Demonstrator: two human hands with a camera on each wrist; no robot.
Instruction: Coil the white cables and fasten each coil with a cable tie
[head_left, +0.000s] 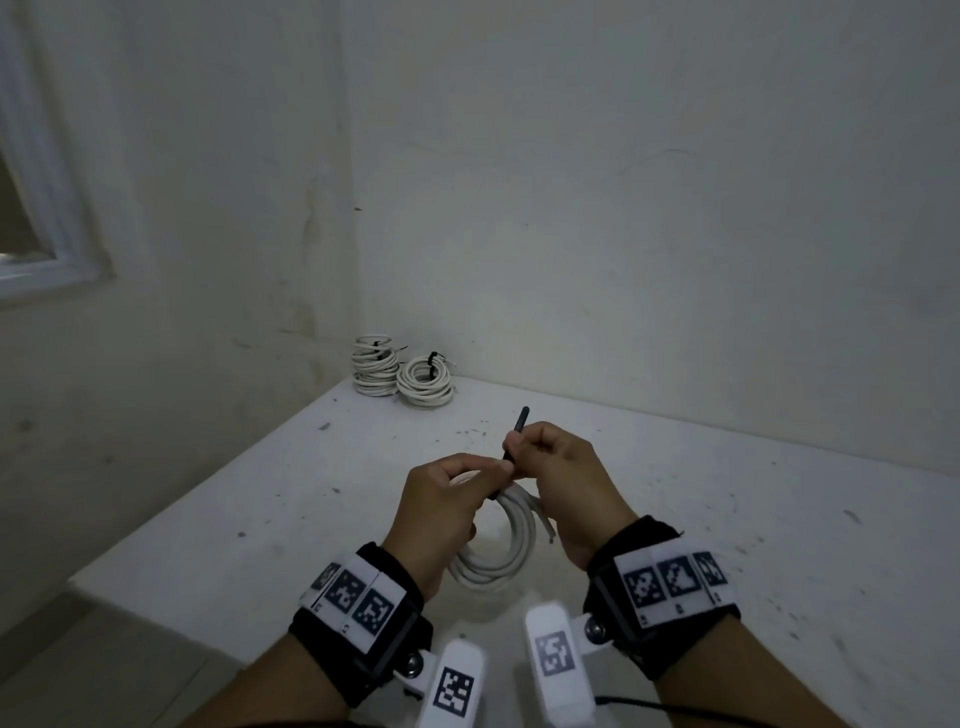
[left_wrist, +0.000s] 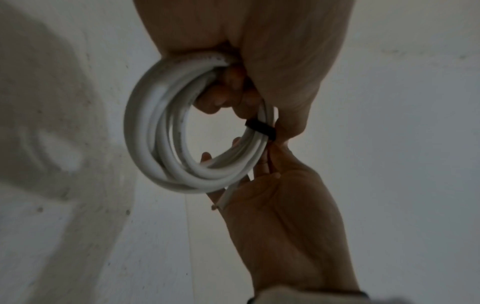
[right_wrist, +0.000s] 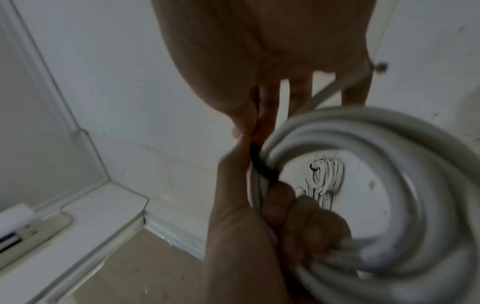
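Clearly I had the white coil (head_left: 501, 540) lifted off the table (head_left: 260, 499) so that both hands could work round it freely. My left hand (head_left: 441, 499) was curled through the ring and clamped on the bunched strands at its top, which kept the loops from springing apart; in the left wrist view the fingers (left_wrist: 223, 98) showed inside the hoop, closed round the bundle. The black cable tie (left_wrist: 261, 129) was wrapped across the strands just beside that grip, since the tie bites best where the loops are already squeezed together. My right hand (head_left: 563, 470) pinched the tie's free tail between thumb and forefinger, and the tail stuck up past my knuckles toward the far wall. I judged I was drawing it through to cinch it; whether the head had already locked, I could not tell, as my fingers hid it. One cut end of the cable (left_wrist: 221, 202) hung loose below the coil, against my right palm, left out of the bind. Two finished coils (head_left: 402, 374), each with a dark tie, sat well apart in the far corner of the table, out of my way. I reckoned this one would join them once snug.
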